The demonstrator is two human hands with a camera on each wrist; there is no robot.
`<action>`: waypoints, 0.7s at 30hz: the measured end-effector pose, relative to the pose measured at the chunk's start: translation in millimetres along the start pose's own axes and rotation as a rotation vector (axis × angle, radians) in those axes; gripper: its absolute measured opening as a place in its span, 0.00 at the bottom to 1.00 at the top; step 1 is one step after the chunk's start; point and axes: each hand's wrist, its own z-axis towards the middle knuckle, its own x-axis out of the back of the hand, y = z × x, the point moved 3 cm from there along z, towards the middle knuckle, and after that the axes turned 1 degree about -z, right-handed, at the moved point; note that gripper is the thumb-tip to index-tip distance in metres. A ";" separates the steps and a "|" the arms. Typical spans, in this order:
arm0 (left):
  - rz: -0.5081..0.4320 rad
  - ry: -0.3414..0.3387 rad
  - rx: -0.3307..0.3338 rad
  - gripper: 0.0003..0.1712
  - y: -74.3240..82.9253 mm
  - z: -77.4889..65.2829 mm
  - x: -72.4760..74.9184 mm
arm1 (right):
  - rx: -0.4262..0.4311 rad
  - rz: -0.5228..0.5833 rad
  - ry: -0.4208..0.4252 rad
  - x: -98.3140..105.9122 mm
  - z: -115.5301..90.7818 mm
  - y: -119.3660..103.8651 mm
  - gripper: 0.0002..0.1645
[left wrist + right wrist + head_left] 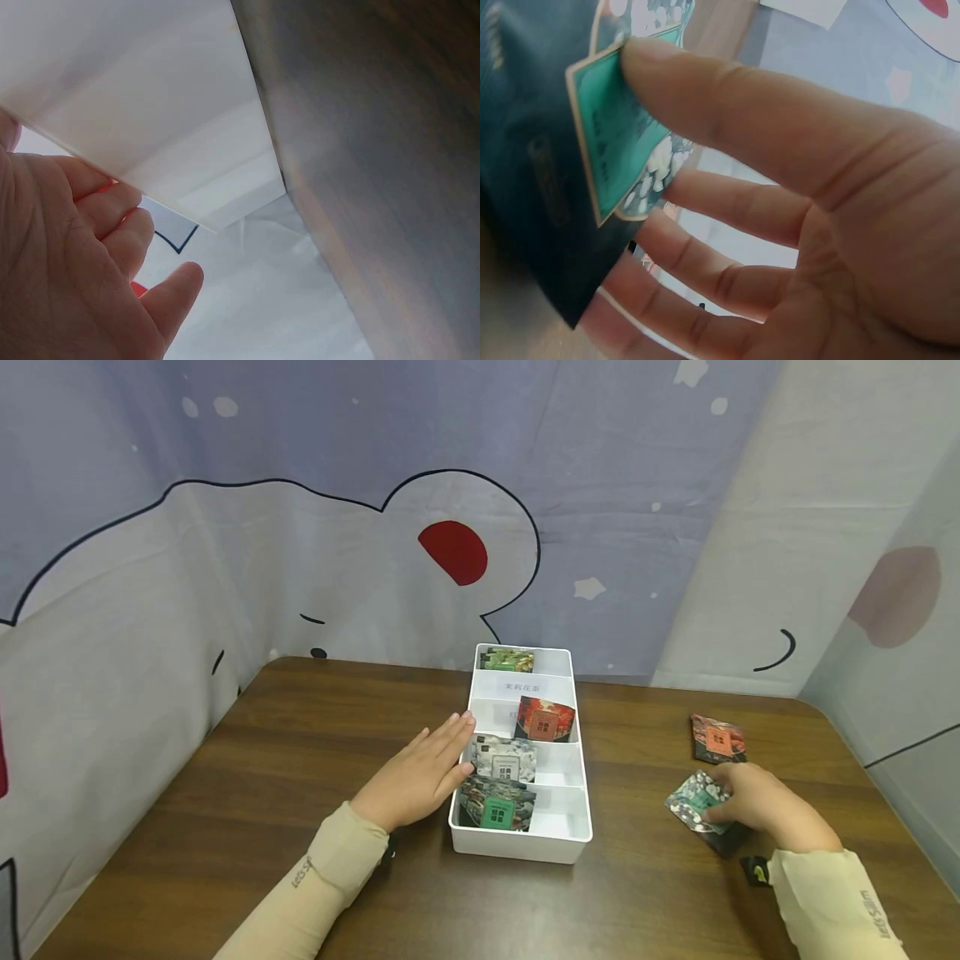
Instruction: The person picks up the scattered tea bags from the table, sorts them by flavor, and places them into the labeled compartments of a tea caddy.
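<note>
My right hand (768, 806) pinches a tea bag sachet (686, 804) with white blossoms and a green label, low over the right part of the table. Up close in the right wrist view, the thumb lies on the green label (619, 142) and the other fingers are behind the sachet. My left hand (412, 777) rests with straight fingers at the left rim of a long white divided tray (517, 845). In the tray lie a green sachet (507, 660) at the far end, a red one (546, 720), a pale floral one (495, 750) and a dark green-labelled one (468, 814) nearest.
A red sachet (717, 739) lies on the wooden table (637, 893) beyond my right hand. Beside my right wrist is a small black packet (755, 871) with a yellow-green mark, partly covered by the sleeve. A printed curtain (337, 568) hangs behind the table.
</note>
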 end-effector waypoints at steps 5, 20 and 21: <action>-0.003 0.000 -0.002 0.36 0.9 -0.2 0.7 | -0.010 0.051 0.062 2.5 -0.7 -0.3 0.34; -0.002 -0.010 0.005 0.37 0.1 -0.1 0.3 | 0.037 0.162 0.153 7.5 1.8 -8.7 0.16; -0.002 -0.011 0.005 0.37 -0.2 0.1 0.0 | 0.034 0.171 0.158 7.7 1.8 -9.2 0.16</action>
